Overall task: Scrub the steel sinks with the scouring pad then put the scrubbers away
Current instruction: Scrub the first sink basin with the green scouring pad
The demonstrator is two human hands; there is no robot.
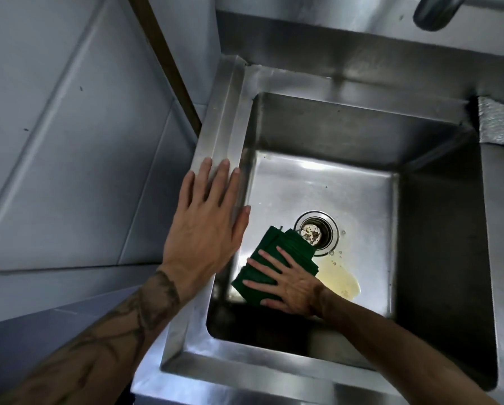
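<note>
A deep steel sink (326, 185) fills the middle of the view, with a round drain (316, 232) in its floor. A dark green scouring pad (274, 252) lies flat on the sink floor just left of the drain, its far corner overlapping the drain rim. My right hand (288, 283) presses down on the pad with fingers spread. My left hand (206, 223) rests flat and open on the sink's left rim (224, 133), holding nothing. A yellowish soapy puddle (340, 280) sits on the floor to the right of my right hand.
A faucet spout (436, 10) hangs at the top right. A steel backsplash (361, 54) rises behind the basin. A second basin's edge (499, 121) shows at the far right. A grey panelled wall (69, 127) stands to the left.
</note>
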